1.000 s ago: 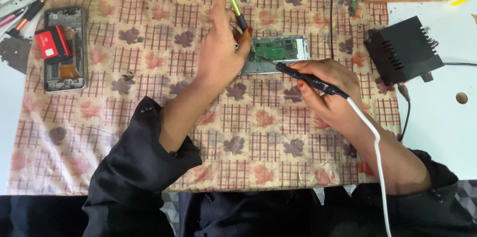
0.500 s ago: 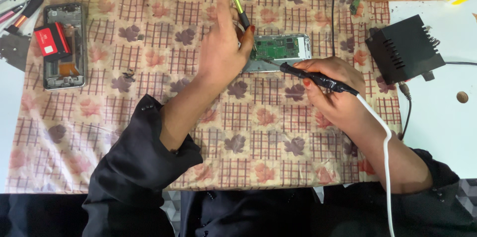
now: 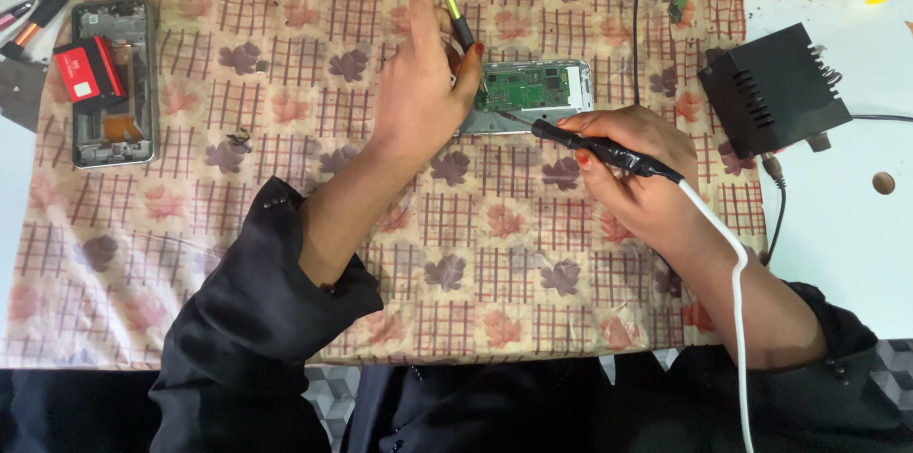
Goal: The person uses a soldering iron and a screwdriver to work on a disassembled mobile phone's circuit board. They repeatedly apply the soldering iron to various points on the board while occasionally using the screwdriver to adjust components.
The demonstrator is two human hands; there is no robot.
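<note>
Landmark: the opened silver-framed phone with exposed green circuit board (image 3: 533, 95), lying on the floral checked tablecloth (image 3: 285, 253).

Left hand (image 3: 418, 96) is closed on a slim black-and-yellow tweezer tool (image 3: 455, 6), its point held at the phone's left end. Since a second ago this hand has shifted only slightly; the tool remains raised and angled away from the wearer.

Right hand (image 3: 637, 173) grips a black pen-shaped soldering iron with white cable (image 3: 609, 151), just below the phone. Its tip has edged closer to the board's lower edge, so board work appears under way.

A black ribbed power unit (image 3: 772, 90) sits well right of the phone.
</note>
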